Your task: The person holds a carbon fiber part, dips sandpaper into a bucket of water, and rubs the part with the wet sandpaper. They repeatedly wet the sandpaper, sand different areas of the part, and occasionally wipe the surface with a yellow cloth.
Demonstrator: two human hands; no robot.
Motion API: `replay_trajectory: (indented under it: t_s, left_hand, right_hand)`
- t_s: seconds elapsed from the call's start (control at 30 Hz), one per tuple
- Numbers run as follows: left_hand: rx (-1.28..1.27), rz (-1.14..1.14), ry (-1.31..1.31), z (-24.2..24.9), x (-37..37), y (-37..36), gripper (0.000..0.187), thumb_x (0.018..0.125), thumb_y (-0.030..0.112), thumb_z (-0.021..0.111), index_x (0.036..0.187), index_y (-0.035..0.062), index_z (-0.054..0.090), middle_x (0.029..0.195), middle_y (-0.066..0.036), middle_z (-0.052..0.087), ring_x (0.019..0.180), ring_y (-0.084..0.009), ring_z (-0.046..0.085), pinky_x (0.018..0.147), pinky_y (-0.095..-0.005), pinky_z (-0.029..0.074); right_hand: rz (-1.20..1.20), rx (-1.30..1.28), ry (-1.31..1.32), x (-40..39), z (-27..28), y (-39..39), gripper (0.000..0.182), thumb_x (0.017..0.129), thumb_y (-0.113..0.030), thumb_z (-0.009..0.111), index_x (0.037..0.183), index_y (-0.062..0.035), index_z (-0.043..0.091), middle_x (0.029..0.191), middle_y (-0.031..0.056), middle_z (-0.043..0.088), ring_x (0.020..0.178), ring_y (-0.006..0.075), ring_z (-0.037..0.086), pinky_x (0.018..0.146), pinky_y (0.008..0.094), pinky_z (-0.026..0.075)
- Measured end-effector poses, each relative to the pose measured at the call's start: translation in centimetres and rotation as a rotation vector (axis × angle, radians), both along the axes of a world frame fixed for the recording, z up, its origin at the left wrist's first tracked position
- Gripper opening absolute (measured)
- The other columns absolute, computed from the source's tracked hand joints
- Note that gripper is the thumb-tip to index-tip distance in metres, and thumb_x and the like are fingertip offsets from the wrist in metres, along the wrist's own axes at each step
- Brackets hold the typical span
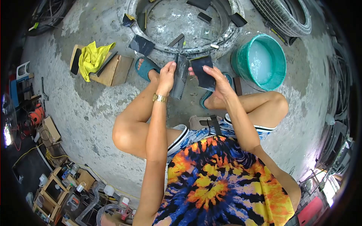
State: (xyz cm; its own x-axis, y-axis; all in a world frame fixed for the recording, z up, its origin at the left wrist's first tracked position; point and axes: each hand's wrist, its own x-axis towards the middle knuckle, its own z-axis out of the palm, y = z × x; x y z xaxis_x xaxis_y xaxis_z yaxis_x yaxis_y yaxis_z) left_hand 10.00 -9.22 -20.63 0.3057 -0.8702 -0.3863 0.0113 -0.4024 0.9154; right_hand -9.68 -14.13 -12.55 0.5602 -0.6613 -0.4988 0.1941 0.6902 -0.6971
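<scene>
Bucket (261,62) right of ring (196,51), cloth (92,59) left.

No text legible; no readable labels either.

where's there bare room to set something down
Bare floor shows outside the left knee, short of the wooden box, and outside the right knee, short of the green bucket. The ring is crowded with dark pieces; left hand and right hand are close.

Ring (230,34) cut off above, right foot (212,102) part-hidden
</scene>
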Motion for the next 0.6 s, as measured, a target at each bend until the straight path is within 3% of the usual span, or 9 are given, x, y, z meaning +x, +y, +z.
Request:
replay_trajectory:
  t_s: [0.07,0.17,0.23,0.37,0.43,0.47,0.5,0.57,0.6]
  left_hand:
    - [-0.010,-0.005,0.088,0.6,-0.1,0.1,0.034,0.099,0.023,0.045,0.112,-0.0043,0.059,0.093,-0.002,0.063,0.083,-0.0081,0.052,0.076,-0.0229,0.042]
    - [-0.034,0.065,0.174,-0.5,-0.6,0.7,0.035,0.100,0.023,0.044,0.116,-0.0043,0.057,0.098,-0.002,0.062,0.086,-0.0079,0.052,0.079,-0.0228,0.043]
    - [-0.032,0.102,0.179,-0.7,-1.3,1.2,0.036,0.100,0.024,0.044,0.118,-0.0044,0.056,0.100,-0.003,0.062,0.088,-0.0083,0.052,0.081,-0.0230,0.043]
    - [-0.036,0.131,0.075,-0.3,-2.2,1.5,0.038,0.100,0.024,0.043,0.122,-0.0048,0.053,0.105,-0.005,0.062,0.092,-0.0098,0.053,0.085,-0.0240,0.043]
    - [-0.052,0.129,0.075,-0.5,-2.4,1.4,0.038,0.100,0.024,0.043,0.123,-0.0051,0.053,0.106,-0.006,0.062,0.093,-0.0103,0.053,0.085,-0.0245,0.043]
    - [-0.071,0.130,0.072,-0.5,-2.5,1.4,0.038,0.100,0.024,0.043,0.123,-0.0053,0.053,0.107,-0.007,0.063,0.094,-0.0107,0.054,0.086,-0.0250,0.043]
    - [-0.069,0.129,0.076,-0.5,-2.6,1.4,0.038,0.100,0.024,0.043,0.123,-0.0053,0.053,0.107,-0.007,0.063,0.094,-0.0107,0.054,0.086,-0.0250,0.043]
    - [-0.036,0.142,0.050,-0.5,-2.6,1.2,0.038,0.100,0.024,0.043,0.123,-0.0055,0.052,0.108,-0.009,0.063,0.096,-0.0122,0.055,0.087,-0.0258,0.043]
    - [-0.037,0.144,0.055,-0.9,-2.6,1.2,0.038,0.100,0.024,0.043,0.123,-0.0055,0.052,0.108,-0.009,0.063,0.096,-0.0122,0.055,0.087,-0.0258,0.043]
  right_hand:
    - [0.011,-0.011,-0.075,-0.4,0.3,-0.2,0.030,0.093,-0.021,0.055,0.113,0.0008,0.061,0.105,0.0093,0.067,0.103,0.0168,0.062,0.091,0.0281,0.047]
    - [0.078,0.028,0.015,-1.1,-0.4,0.3,0.028,0.092,-0.011,0.054,0.116,0.0034,0.055,0.102,0.0151,0.068,0.092,0.0190,0.066,0.083,0.0295,0.053]
    - [0.065,-0.067,0.131,-1.4,-2.2,1.1,0.021,0.093,-0.006,0.051,0.113,0.0006,0.056,0.093,0.0112,0.068,0.077,0.0139,0.065,0.066,0.0241,0.053]
    - [0.054,-0.081,0.211,-0.4,-4.2,1.7,0.018,0.092,-0.013,0.058,0.105,-0.0014,0.060,0.079,0.0047,0.065,0.067,0.0081,0.059,0.058,0.0212,0.047]
    - [0.128,-0.204,0.444,1.9,-2.7,0.9,0.025,0.087,-0.024,0.064,0.099,-0.0017,0.064,0.066,0.0016,0.060,0.058,0.0073,0.053,0.051,0.0245,0.044]
    - [0.109,-0.338,0.529,2.7,-3.7,0.3,0.036,0.082,-0.033,0.070,0.094,0.0008,0.064,0.062,0.0076,0.061,0.057,0.0153,0.059,0.053,0.0306,0.045]
    - [0.110,-0.335,0.532,3.6,-4.4,-0.4,0.036,0.082,-0.033,0.070,0.094,0.0008,0.064,0.062,0.0076,0.061,0.057,0.0153,0.059,0.053,0.0306,0.045]
    - [0.067,-0.665,0.752,4.8,-5.1,-1.4,0.042,0.079,-0.036,0.072,0.092,0.0031,0.061,0.067,0.0169,0.063,0.064,0.0284,0.064,0.058,0.0376,0.047]
    - [0.116,-0.695,0.925,5.1,-4.6,-1.6,0.043,0.078,-0.036,0.072,0.089,0.0036,0.059,0.075,0.0220,0.064,0.071,0.0374,0.064,0.064,0.0417,0.047]
